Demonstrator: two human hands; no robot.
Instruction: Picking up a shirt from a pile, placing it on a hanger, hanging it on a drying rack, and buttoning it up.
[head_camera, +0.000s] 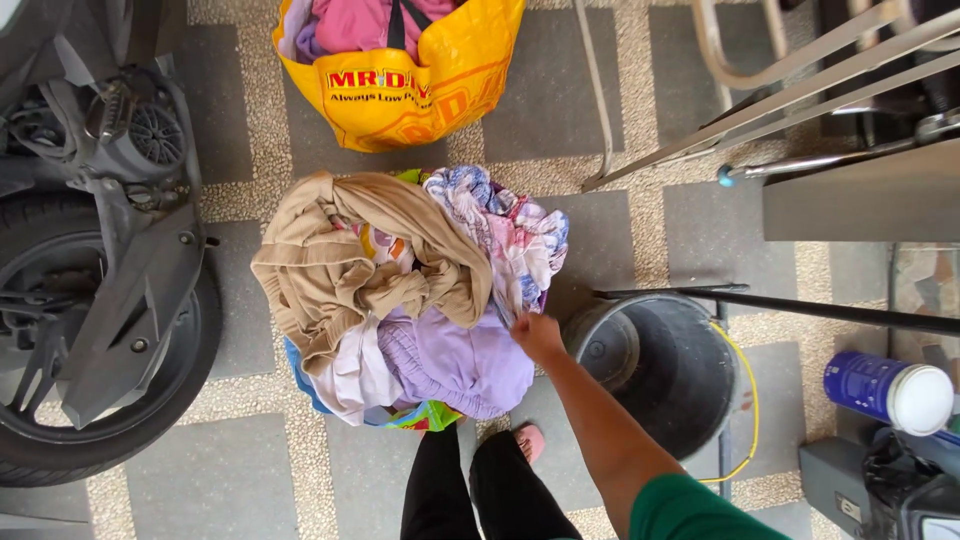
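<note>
Below, the head view looks straight down on a tiled floor (640, 130) of grey squares set in pebbled bands. At centre stands an overfilled laundry basket (300, 385), only its blue rim and a bit of green showing under the heap. On the heap lie a tan garment (350, 260) draped across the top and left, a lilac garment (455, 360) at the near side, and a patterned blue-and-pink cloth (505, 235) at the right. The person's right hand (538, 335) reaches in from the lower right, its fingers closed on the lower edge of the patterned cloth, just beside the lilac garment; a green sleeve covers the upper arm. The left hand is out of view. The person's legs, in black trousers (480, 495), stand just below the basket, with one pink slipper (530, 440) showing. Just right of the basket sits a dark grey bucket (670, 365), a black pole (800, 305) crossing above it. Beyond the basket stands a yellow shopping bag (420, 85) holding pink clothes. A scooter wheel (90, 340) fills the left edge. A blue bottle with a white cap (885, 390) lies at the right edge.
</note>
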